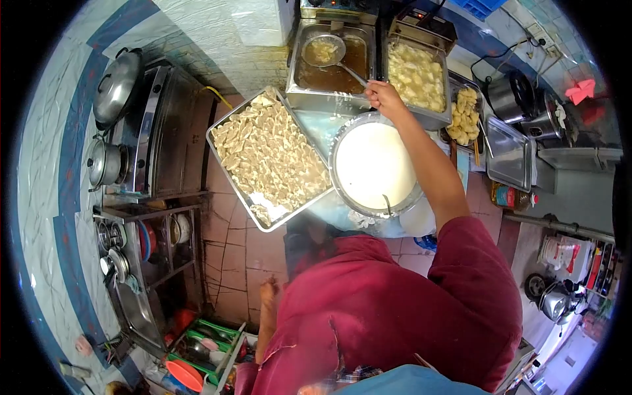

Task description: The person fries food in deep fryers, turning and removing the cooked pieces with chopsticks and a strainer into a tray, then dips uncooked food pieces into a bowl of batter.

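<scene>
1. the right hand (384,97) holds the long handle of a round skimmer (323,51). its fingers are curled shut around the end of the handle.
2. the round part of the skimmer is at the far left part of the first fryer (320,99), which has brown oil in it. some small yellow bits lie in the skimmer. i cannot tell if its bottom touches the oil.
3. the left hand (268,288) hangs low by the person's left side, over the tiled floor (230,263). it is small and blurry, so i cannot tell how its fingers are.
4. a big round bowl (334,184) of creamy white stuff sits just below the right hand, on the near side of the first fryer. a thin dark handle sticks up at its near edge.
5. left of the bowl is a big metal tray (268,228), turned at a slant and full of coated food bits.
6. right of the first fryer is the second fryer (428,117), full of pale yellow chunks.
7. more golden chunks (464,118) sit in a pan just right of that.
</scene>
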Available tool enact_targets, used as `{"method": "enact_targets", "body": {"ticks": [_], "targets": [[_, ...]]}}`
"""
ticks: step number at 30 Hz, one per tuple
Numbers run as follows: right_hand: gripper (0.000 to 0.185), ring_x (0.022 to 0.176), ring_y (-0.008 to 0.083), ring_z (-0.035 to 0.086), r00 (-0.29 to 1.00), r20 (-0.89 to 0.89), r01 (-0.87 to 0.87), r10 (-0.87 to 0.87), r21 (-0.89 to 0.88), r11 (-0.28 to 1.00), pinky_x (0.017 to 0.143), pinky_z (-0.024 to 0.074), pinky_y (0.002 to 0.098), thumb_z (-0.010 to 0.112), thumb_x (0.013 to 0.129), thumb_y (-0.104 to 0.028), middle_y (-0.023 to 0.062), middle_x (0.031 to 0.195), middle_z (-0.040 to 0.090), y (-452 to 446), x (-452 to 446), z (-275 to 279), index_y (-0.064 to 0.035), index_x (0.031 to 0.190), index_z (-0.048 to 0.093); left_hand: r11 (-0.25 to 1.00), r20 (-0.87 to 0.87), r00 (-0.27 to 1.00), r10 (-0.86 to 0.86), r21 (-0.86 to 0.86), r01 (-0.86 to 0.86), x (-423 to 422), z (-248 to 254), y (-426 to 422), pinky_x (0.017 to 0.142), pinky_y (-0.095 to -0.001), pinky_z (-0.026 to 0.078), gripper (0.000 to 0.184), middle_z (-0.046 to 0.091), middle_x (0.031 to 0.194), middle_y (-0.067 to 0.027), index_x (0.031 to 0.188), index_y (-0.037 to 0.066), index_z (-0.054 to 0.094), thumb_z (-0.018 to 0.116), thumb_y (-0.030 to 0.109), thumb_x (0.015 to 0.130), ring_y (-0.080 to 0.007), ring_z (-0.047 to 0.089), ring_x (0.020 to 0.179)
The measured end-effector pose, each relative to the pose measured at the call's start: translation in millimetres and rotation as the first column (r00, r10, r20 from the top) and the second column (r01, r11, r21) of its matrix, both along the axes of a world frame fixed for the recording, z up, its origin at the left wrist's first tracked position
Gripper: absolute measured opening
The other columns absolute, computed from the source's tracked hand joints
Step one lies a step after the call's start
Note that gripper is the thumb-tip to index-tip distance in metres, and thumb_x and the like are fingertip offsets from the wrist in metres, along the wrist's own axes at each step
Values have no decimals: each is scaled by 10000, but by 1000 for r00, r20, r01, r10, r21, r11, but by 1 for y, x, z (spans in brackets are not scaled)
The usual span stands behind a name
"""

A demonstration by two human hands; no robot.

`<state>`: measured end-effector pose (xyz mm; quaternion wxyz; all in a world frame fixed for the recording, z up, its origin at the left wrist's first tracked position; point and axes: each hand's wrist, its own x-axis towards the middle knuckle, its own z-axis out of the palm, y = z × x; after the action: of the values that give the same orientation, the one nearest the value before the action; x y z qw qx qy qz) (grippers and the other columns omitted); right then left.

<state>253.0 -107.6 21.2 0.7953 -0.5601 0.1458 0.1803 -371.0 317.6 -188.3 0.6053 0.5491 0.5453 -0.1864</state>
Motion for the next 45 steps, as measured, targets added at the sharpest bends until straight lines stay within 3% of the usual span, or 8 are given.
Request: {"method": "enact_targets", "body": {"ticks": [6,9,13,16,26,29,35,45], "targets": [[279,518,59,396,995,-95,-22,35,129,991,382,286,195,534,928,-46,47,727,537,-46,-6,9,-1,1197,479,998,56,997,-55,38,53,37,54,-11,539,-293,431,339,649,840,-26,1093,93,680,505,351,960,-139,535,622],[176,534,79,435,985,95,-109,144,-304,946,415,331,233,527,942,-96,48,711,568,-68,-5,42,-3,1079,584,996,51,996,-69,53,66,34,51,-13,571,-295,449,347,662,883,-41,1125,88,672,514,346,954,-152,556,662],[308,599,111,489,773,349,158,530,-915,371,551,426,283,531,975,-185,16,720,571,-112,23,31,10,1198,616,999,38,998,-41,36,40,36,60,-18,623,-301,468,363,667,948,-68,1160,77,660,514,338,955,-170,581,736],[330,655,124,502,694,293,222,657,-956,192,630,457,304,521,984,-230,6,716,560,-110,14,31,42,1140,624,1000,27,1000,4,7,-4,25,38,-15,632,-308,470,359,667,975,-75,1171,74,656,508,322,958,-177,584,752],[215,541,68,419,969,38,-198,244,-473,859,481,357,238,524,953,-174,-24,684,510,-52,-68,20,-2,1029,627,959,141,977,158,-259,-118,1,-8,-4,513,-245,403,326,671,925,-79,1177,76,666,489,228,950,-130,530,606],[126,515,46,391,987,-24,-158,157,-252,955,410,298,200,547,938,-131,-1,693,519,-29,-67,5,-31,993,601,992,-67,990,-126,-6,126,-3,-23,-1,480,-249,393,327,675,890,-86,1167,66,675,491,228,950,-129,507,557],[94,509,82,421,967,-247,87,-59,106,990,384,311,200,529,959,-82,62,745,549,12,-37,7,-11,898,517,998,17,999,-43,39,42,18,26,-16,481,-265,397,343,680,892,-92,1170,48,669,510,271,965,-126,503,556],[84,507,75,406,979,-185,109,-81,148,983,375,304,196,550,956,-73,80,738,547,13,15,13,8,973,532,1000,124,992,19,-12,-17,19,32,-23,513,-259,409,329,688,930,-70,1138,45,666,537,294,967,-130,535,617]]}}
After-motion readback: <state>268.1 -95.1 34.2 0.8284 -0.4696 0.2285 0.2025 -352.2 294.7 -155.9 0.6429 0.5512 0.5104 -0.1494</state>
